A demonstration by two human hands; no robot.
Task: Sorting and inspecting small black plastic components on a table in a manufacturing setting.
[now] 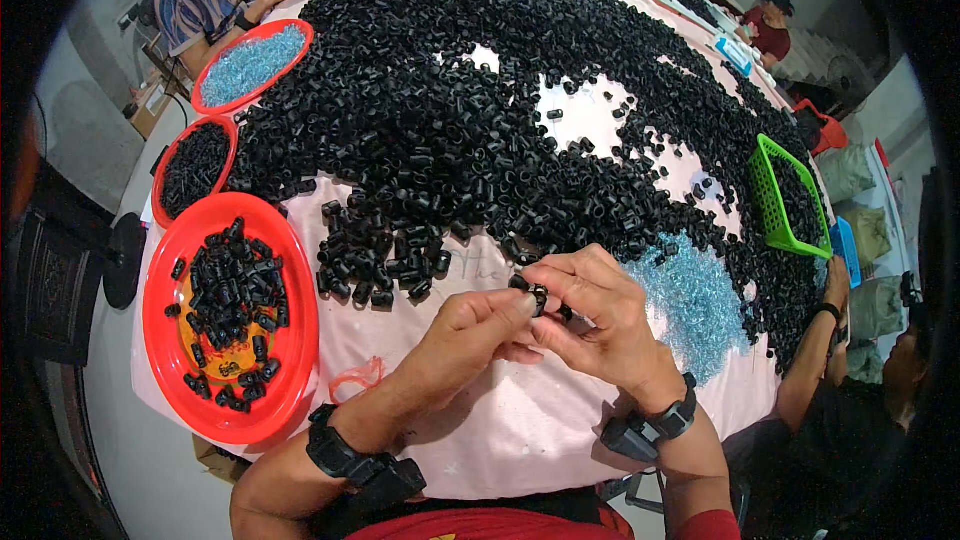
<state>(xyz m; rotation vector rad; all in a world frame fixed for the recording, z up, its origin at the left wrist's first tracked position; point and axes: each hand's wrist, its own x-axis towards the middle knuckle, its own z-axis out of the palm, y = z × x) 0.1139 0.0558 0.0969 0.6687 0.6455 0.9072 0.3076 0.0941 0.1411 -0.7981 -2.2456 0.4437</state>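
Note:
Close together over the cloth, my left hand (468, 340) and my right hand (602, 312) pinch one small black plastic part (538, 297) between thumbs and fingertips. Fingers cover much of it, and its finer details are too small to make out. Just beyond my hands spreads a large heap of short black tube-shaped plastic parts (420, 140). A pile of small clear bluish pieces (695, 305) lies right of my right hand. To the left, a red oval tray (298, 340) holds several black parts like the one in my fingers.
Two smaller red trays stand up the left side: one with black pieces (236, 145), one with clear pieces (309, 40). A green basket (775, 202) stands at the right. A red string (360, 376) lies by my left forearm. Other people sit around the pink-clothed table (480, 440).

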